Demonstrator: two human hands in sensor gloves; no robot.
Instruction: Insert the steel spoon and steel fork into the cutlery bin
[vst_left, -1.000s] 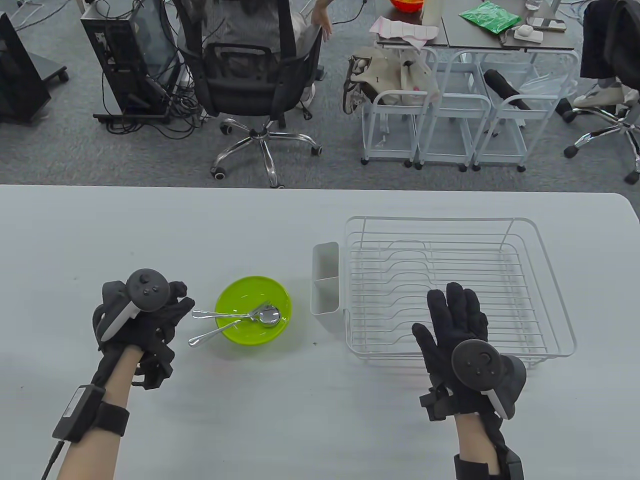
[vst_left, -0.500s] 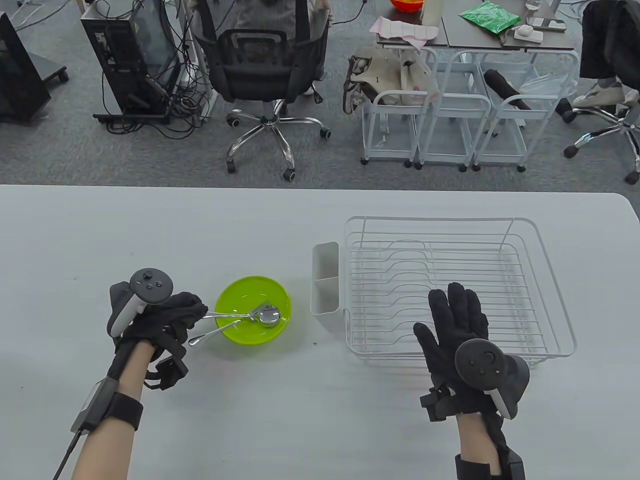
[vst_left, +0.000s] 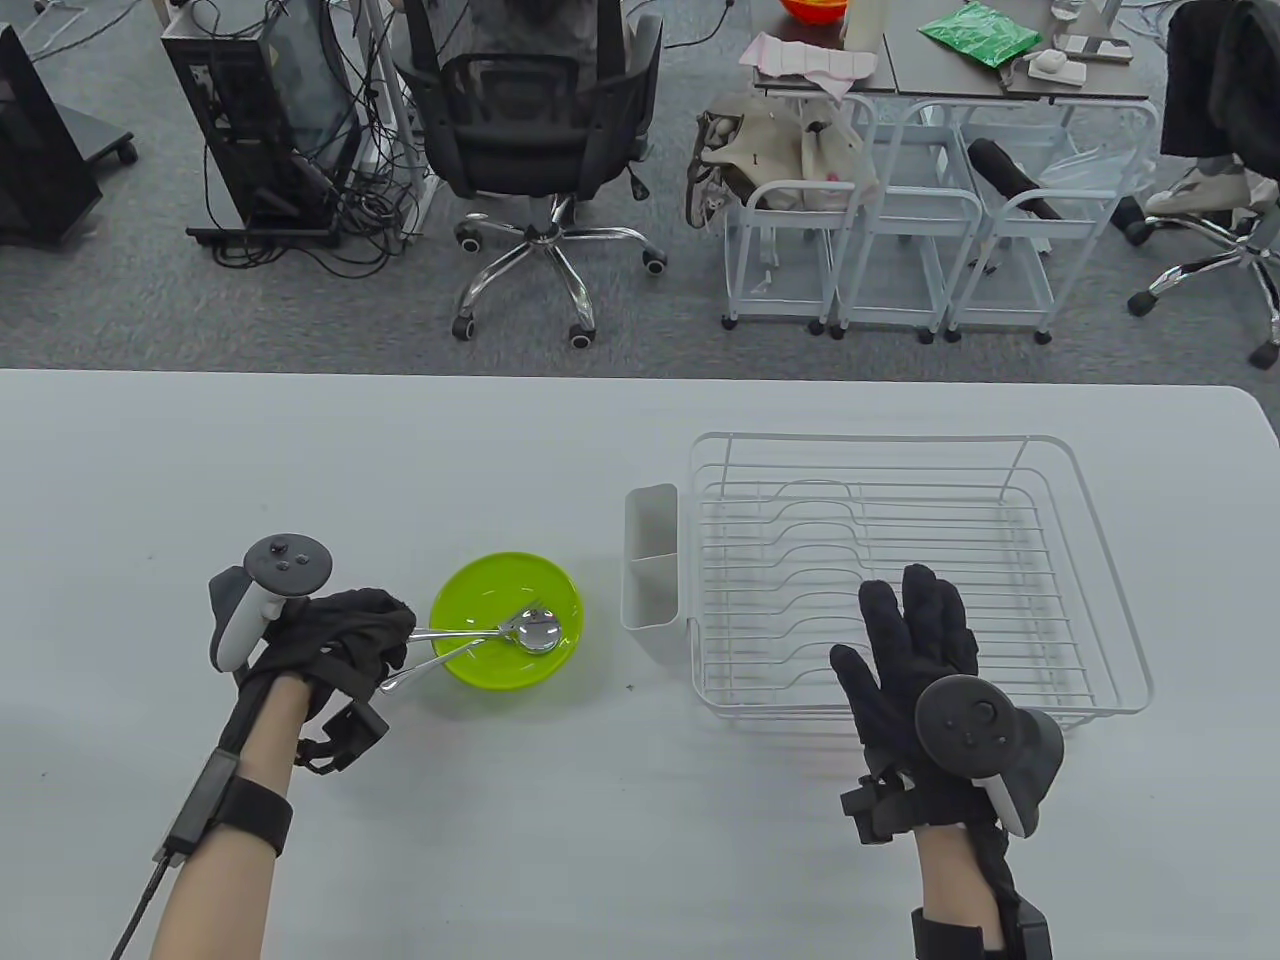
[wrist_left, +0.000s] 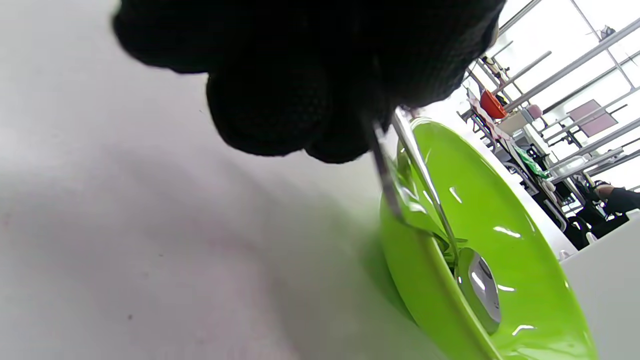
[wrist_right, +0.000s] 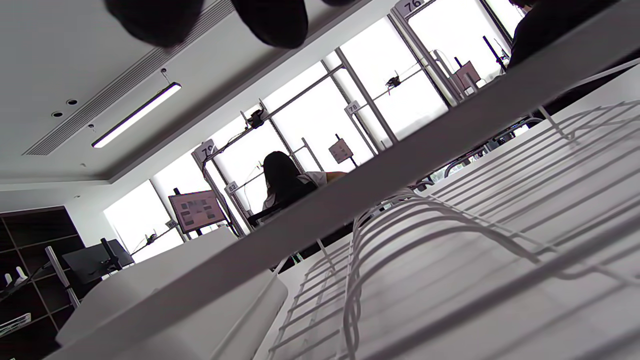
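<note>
A steel spoon (vst_left: 540, 634) and a steel fork (vst_left: 455, 654) lie in a green bowl (vst_left: 480, 585), their handles sticking out over its left rim. My left hand (vst_left: 402, 638) is curled around the handle ends at that rim. In the left wrist view both handles (wrist_left: 400, 165) run up into my closed fingers (wrist_left: 280, 100), above the bowl (wrist_left: 505, 200). The white cutlery bin (vst_left: 650, 572) has two compartments and hangs on the left side of the dish rack, right of the bowl. My right hand (vst_left: 912, 640) lies flat and spread over the rack's front, holding nothing.
The white wire dish rack (vst_left: 1000, 450) takes up the table's right half; the right wrist view shows its wires (wrist_right: 450, 235) and the bin (wrist_right: 170, 305) from low down. Beyond the table's far edge (vst_left: 400, 372) stand an office chair (vst_left: 545, 140) and white carts (vst_left: 890, 240).
My left hand moved right to the bowl's rim and closed its fingers over the handle ends. My right hand stayed put. The office chair behind has rolled right.
</note>
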